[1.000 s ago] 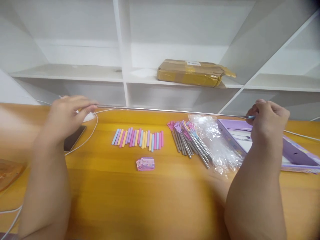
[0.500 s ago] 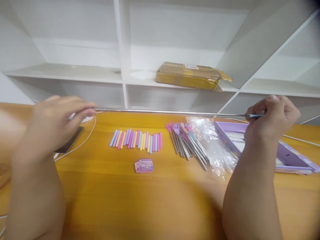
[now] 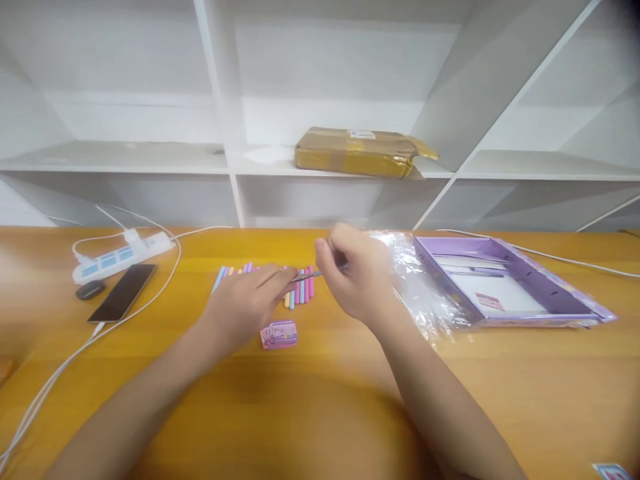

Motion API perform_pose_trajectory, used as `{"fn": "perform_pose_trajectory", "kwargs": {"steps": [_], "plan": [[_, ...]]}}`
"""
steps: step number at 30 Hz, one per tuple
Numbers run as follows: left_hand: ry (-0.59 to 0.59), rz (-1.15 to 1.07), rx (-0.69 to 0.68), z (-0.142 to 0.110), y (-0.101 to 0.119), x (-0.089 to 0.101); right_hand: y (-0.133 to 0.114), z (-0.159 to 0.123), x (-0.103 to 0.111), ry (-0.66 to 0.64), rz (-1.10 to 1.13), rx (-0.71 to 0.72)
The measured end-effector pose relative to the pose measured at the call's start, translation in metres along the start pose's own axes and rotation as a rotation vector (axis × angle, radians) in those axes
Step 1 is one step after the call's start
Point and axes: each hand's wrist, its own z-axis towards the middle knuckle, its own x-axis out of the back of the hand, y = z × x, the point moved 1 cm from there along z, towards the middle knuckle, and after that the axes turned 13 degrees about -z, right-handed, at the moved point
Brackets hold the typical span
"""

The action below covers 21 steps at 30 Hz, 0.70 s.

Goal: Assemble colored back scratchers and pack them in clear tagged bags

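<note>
My left hand (image 3: 253,300) and my right hand (image 3: 355,270) are close together above the table, both closed on a thin metal telescopic back scratcher (image 3: 313,275). Only a short piece of its rod shows between the fists; its ends are hidden in my fingers. Beneath my left hand lies a row of pastel sticks (image 3: 303,293) in pink, blue, yellow and purple, partly covered. Just in front of them is a small stack of pink-purple printed cards (image 3: 280,335). The pile of metal back scratchers with hand-shaped heads is hidden behind my right hand.
Clear plastic bags (image 3: 415,287) lie beside an open purple box (image 3: 550,273) on the right. To the left are a phone (image 3: 123,293), a black earbud-like case (image 3: 90,289) and a white power strip (image 3: 120,257) with cables. A taped carton (image 3: 360,152) rests on the shelf behind.
My hands have come together from far apart. The rod, long and stretched between them before, is now pushed in to a short length. The view has shifted slightly rightward.
</note>
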Motion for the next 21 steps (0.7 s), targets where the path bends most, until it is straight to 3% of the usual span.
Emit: {"fn": "perform_pose_trajectory", "kwargs": {"steps": [6,10,16,21], "plan": [[-0.079,0.042,0.051,0.000,-0.011,0.011,0.016,0.008,-0.002,-0.227,0.044,0.092],[-0.146,-0.014,0.083,0.000,-0.016,0.014,0.014,0.008,-0.008,-0.315,0.032,0.129],[-0.153,0.005,0.087,-0.001,-0.022,0.021,0.014,0.009,-0.007,-0.462,-0.009,0.166],[-0.250,0.087,0.067,0.000,-0.029,0.030,0.008,0.004,-0.004,-0.614,-0.121,0.296]]}}
